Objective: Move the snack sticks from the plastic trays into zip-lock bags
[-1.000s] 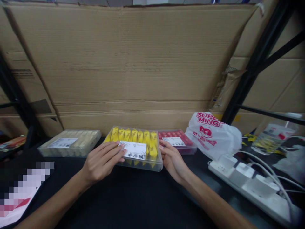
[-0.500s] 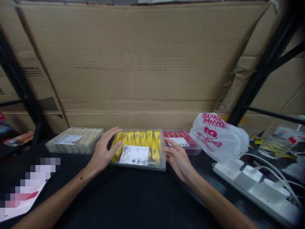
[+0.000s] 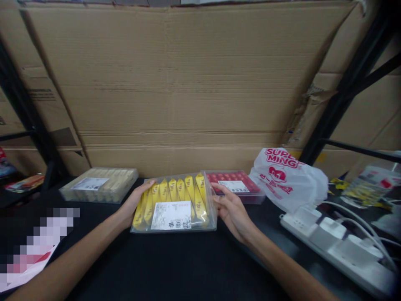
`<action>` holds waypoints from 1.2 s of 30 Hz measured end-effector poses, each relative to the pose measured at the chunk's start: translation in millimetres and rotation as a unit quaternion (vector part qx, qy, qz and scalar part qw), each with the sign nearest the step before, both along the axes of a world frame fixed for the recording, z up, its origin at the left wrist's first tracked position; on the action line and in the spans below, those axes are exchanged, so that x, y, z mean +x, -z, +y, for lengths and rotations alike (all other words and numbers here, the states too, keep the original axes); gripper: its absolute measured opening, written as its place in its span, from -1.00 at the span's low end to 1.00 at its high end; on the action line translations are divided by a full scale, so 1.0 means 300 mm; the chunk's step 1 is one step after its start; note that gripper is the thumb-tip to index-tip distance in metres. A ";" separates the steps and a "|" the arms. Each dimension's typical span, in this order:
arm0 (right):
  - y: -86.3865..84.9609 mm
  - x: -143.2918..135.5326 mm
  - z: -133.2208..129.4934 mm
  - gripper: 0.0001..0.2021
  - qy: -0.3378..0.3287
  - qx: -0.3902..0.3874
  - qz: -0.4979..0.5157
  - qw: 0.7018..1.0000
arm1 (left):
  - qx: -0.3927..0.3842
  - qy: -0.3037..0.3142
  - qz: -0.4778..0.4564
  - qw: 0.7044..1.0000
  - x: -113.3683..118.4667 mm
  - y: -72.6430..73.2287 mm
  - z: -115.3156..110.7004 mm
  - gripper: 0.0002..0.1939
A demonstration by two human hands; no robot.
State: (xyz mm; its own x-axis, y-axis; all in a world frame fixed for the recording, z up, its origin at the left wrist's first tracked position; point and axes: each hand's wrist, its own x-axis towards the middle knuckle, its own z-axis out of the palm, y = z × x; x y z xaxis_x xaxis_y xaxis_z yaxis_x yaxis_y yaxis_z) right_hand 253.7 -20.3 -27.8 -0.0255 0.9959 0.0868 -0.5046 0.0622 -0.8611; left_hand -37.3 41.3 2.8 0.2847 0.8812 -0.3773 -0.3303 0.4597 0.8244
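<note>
Between my hands is a clear plastic box (image 3: 175, 198) of yellow wrapped sticks, with a white printed label on its lid, tilted a little toward me. My left hand (image 3: 133, 205) grips its left side, the thumb along the top edge. On the right side, my right hand (image 3: 230, 211) pinches the box's edge, fingers partly hidden behind it. A clear box of red wrapped pieces (image 3: 238, 182) lies behind my right hand. To the left sits a clear box of cream-coloured pieces (image 3: 102, 184), also labelled.
A white plastic bag (image 3: 286, 179) with red print stands at the right, behind a white power strip (image 3: 338, 246) with plugs and cables. Cardboard (image 3: 169, 83) walls the back of the black table (image 3: 163, 267). Dark metal posts rise on both sides.
The box of yellow sticks has come slightly toward me and left, and its face shows more. My left hand has shifted left and down, now wrapped round the box's side.
</note>
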 end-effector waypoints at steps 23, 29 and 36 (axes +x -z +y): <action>-0.003 -0.002 -0.009 -0.53 -0.018 0.007 0.004 1.000 | -0.008 0.011 -0.037 0.999 -0.017 0.017 0.015 -0.58; 0.001 0.000 -0.008 -0.54 -0.023 0.012 0.008 1.000 | -0.009 0.013 -0.033 0.999 -0.013 0.009 0.013 -0.55; 0.008 0.004 -0.008 -0.58 -0.030 0.023 0.004 0.999 | -0.004 0.005 -0.036 0.999 -0.007 0.003 0.008 -0.55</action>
